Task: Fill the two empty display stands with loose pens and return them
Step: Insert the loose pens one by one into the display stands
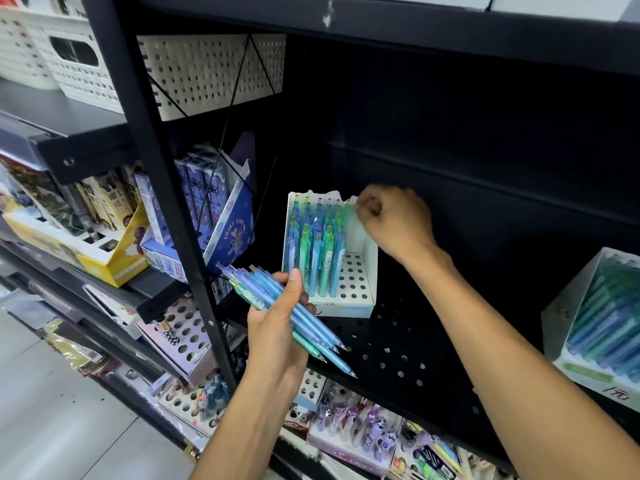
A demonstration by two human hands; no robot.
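A white display stand [360, 271] with a perforated base sits on the black perforated shelf [398, 348]. Its left side holds several blue and green pens [317, 244] standing upright; its right side shows bare holes. My left hand [277, 327] grips a bundle of loose blue and green pens [311, 327], tips pointing down right, just in front of the stand. My right hand [391, 220] is at the stand's top right corner, fingers curled and pinching the top of a green pen [347, 216] in the back row. A second stand [595, 323] full of pens sits at the far right.
White perforated baskets [211, 71] stand on the upper shelf to the left. Boxed stationery displays [104, 230] fill the left shelves, and more pen displays [363, 431] fill the shelf below. A black upright post [166, 188] runs between the shelf bays.
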